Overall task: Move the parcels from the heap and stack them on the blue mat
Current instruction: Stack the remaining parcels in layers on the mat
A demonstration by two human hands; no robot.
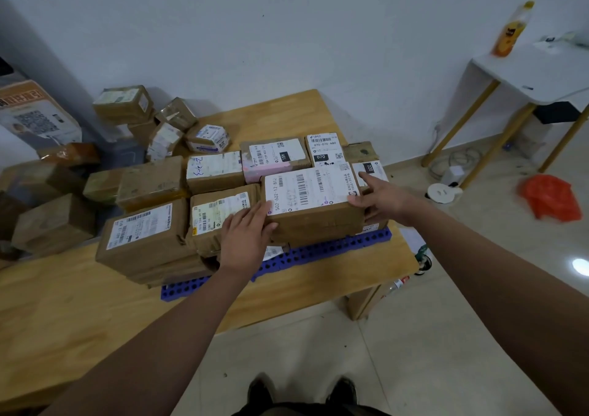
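A brown parcel (314,207) with a large white barcode label sits on top of the stack on the blue mat (318,251). My left hand (245,240) lies flat against its left side, fingers straight. On its right side rests my right hand (381,199), thumb on the top edge and forefinger stretched out toward the back. Several other labelled parcels (146,240) are packed in rows on the mat around it. The heap of loose parcels (165,125) lies at the back left of the wooden table (79,304).
More cardboard boxes (47,224) crowd the left edge. A white side table (535,74) with an orange bottle (511,30) stands at the right wall. An orange bag (549,200), cables and a white round object (441,192) lie on the tiled floor.
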